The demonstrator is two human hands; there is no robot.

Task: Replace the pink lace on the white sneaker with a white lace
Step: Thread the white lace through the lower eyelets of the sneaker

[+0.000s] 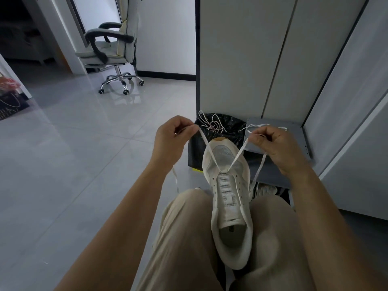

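The white sneaker (227, 198) lies wedged between my knees, toe pointing away from me. A flat white lace (238, 154) runs through its lowest eyelets and rises in a V. My left hand (170, 137) pinches the left strand above the toe. My right hand (277, 145) pinches the right strand, and its loose end trails down past the wrist. The pink lace (212, 124) lies in a loose tangle on a black bag (228, 124) beyond the toe.
A grey shelf panel (294, 139) lies behind my right hand, at the foot of tall white cabinet doors (241, 59). An office chair (111, 49) on castors stands far left on the glossy tiled floor (84, 154). Other shoes (266, 190) sit under the shelf.
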